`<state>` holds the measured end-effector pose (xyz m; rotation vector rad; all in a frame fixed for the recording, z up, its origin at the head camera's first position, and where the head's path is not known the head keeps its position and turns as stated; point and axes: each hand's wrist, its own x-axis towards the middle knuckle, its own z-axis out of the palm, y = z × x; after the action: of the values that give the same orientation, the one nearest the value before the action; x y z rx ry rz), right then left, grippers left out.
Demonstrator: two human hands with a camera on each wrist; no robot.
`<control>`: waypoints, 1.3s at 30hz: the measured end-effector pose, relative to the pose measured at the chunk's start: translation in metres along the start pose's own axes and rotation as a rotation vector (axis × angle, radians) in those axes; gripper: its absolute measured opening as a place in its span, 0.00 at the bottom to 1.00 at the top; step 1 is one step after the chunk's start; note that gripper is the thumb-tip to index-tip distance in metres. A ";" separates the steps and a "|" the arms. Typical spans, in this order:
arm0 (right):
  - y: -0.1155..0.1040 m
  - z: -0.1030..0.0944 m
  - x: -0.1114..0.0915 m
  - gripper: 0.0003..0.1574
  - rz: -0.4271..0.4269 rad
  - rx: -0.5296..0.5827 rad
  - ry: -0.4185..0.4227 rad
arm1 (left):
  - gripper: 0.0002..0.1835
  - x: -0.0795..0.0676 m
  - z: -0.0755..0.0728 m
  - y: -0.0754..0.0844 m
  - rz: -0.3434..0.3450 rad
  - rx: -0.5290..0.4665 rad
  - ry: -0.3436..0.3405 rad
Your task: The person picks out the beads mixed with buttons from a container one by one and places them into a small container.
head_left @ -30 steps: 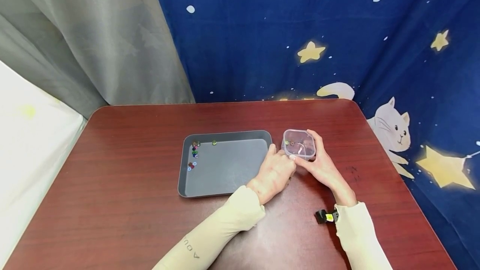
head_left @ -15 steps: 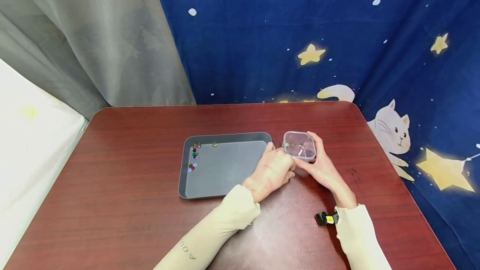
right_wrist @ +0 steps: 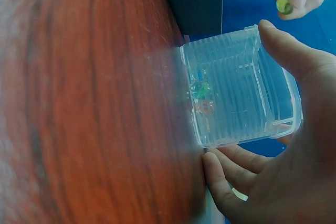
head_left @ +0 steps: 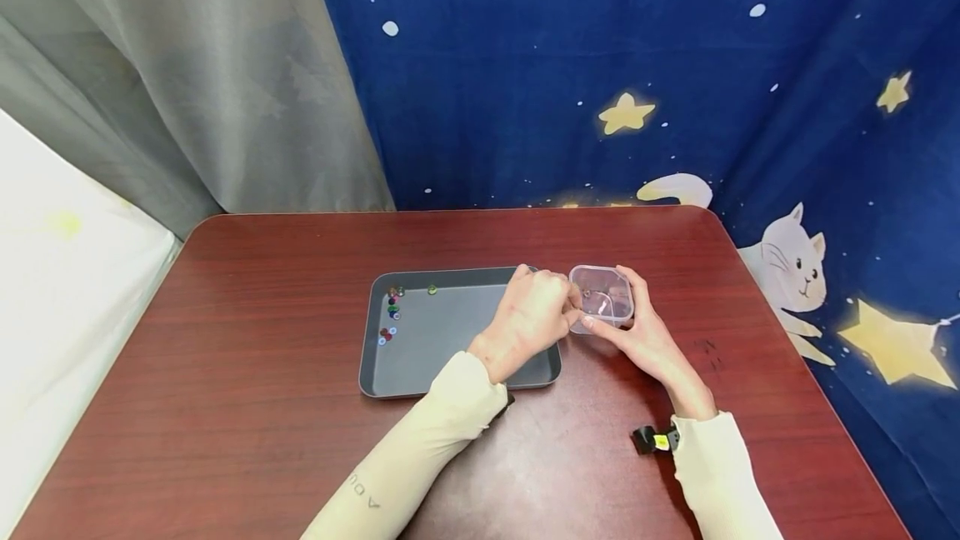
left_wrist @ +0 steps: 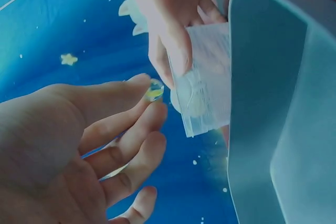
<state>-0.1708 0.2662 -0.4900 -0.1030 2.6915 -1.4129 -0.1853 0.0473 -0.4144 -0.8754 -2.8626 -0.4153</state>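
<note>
In the left wrist view my left hand (head_left: 528, 311) pinches a clear glass marble (left_wrist: 154, 91) with a yellow-green swirl between thumb and fingertip. That hand is above the right end of the grey tray (head_left: 450, 386), close to the left side of a clear plastic box (head_left: 600, 273). My right hand (head_left: 645, 336) holds the box upright on the table, thumb at the near side and fingers round the right. Through its wall, in the right wrist view, small green and orange marbles (right_wrist: 200, 90) show at the bottom. Several coloured marbles (head_left: 393, 307) lie along the tray's left side.
A single green marble (head_left: 432, 290) lies near the tray's far wall. A small black device (head_left: 645, 440) with a yellow label is at my right wrist, above the reddish-brown table (head_left: 247, 357). Behind the table hangs a blue curtain (head_left: 510, 90) with stars and a cat.
My left hand has shifted left from the near-left corner of the box, now over the tray's right end. The right hand and the box stay about where they were.
</note>
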 end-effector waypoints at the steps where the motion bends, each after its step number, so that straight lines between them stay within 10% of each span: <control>1: 0.000 0.000 -0.001 0.63 0.004 -0.004 -0.001 | 0.04 0.001 0.000 -0.001 -0.009 -0.011 0.007; 39: 0.002 0.003 -0.002 0.64 0.001 0.002 -0.010 | 0.08 0.008 0.024 -0.016 -0.136 -0.234 -0.016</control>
<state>-0.1688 0.2653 -0.4932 -0.1078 2.6819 -1.4105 -0.2018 0.0465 -0.4392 -0.7198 -2.9398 -0.7744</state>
